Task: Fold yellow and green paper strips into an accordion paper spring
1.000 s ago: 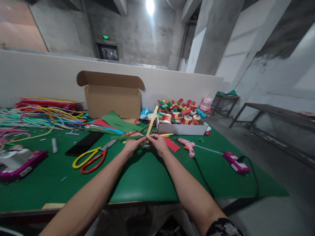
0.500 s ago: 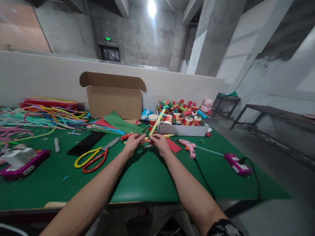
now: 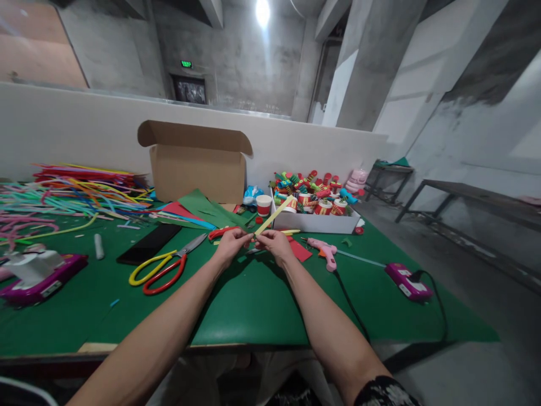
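Pinched in my right hand (image 3: 274, 246) is the near end of a yellow strip (image 3: 274, 216), which slants to the far right. My left hand (image 3: 230, 246) is curled just left of that end; I cannot tell what it holds. Farther right, a white box (image 3: 315, 223) holds red cups (image 3: 323, 208) and springy toys (image 3: 310, 203). Another cup (image 3: 264, 207) stands just left of it.

Black sleeve (image 3: 384, 391) with pale print, bare forearms (image 3: 325, 321).

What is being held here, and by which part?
A flat yellow paper strip, pinched by its near end in the right hand; whether the left hand grips it is unclear.
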Available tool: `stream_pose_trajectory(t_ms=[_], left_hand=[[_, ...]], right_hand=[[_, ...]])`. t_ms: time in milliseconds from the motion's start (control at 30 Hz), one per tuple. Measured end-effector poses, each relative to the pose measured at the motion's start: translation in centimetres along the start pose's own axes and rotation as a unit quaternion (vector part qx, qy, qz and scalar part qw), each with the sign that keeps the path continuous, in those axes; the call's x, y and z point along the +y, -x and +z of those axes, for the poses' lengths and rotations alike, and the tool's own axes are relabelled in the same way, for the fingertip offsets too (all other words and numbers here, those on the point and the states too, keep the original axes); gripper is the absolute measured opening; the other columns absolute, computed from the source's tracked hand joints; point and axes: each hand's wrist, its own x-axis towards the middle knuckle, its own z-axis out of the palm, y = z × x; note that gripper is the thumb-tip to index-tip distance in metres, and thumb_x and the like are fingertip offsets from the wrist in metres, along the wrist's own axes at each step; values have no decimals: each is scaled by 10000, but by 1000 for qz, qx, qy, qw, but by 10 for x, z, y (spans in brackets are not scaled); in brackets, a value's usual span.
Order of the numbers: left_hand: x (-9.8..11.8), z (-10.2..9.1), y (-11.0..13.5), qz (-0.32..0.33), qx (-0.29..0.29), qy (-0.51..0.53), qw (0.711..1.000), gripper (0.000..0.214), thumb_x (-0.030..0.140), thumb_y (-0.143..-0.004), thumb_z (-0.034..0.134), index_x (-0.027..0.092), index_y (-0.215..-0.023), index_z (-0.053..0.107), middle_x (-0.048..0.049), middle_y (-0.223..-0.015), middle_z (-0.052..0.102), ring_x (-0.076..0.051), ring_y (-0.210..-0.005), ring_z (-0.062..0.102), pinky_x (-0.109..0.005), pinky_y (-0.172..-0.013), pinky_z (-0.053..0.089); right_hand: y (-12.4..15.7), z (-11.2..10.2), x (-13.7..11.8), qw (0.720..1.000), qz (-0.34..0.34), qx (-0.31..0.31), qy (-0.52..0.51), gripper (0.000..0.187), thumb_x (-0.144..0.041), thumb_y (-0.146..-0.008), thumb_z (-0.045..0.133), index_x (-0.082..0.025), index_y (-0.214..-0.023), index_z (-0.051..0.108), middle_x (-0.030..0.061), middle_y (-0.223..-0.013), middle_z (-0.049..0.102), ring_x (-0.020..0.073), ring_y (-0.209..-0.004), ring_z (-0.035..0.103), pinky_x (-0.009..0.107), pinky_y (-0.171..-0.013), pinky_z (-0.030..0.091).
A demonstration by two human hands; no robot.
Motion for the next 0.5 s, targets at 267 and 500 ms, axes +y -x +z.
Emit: stream_pose_trajectory(t_ms=[267,500], left_hand=[[0,1,0,3,-9,27,1000,347,455,-618,670,160,-536,507,26,-499,512,-94,-492,433,-228,-521,323],[0,1,0,-12,-45,85,995,337,478,-647,644,154,-611,559,25,-523,518,-93,-503,445,-229,-538,345]], right_hand=[[-1,7,6,998,10,17,-65,303,-303,-467,815,-133,-657,652,-3,-614,642,94,-548,592,264,-645,510],[-2,8,5,995,-10,62,-74,278,-304,-471,802,-144,-634,645,-4,-632,648,113,-567,603,286,-679,509]])
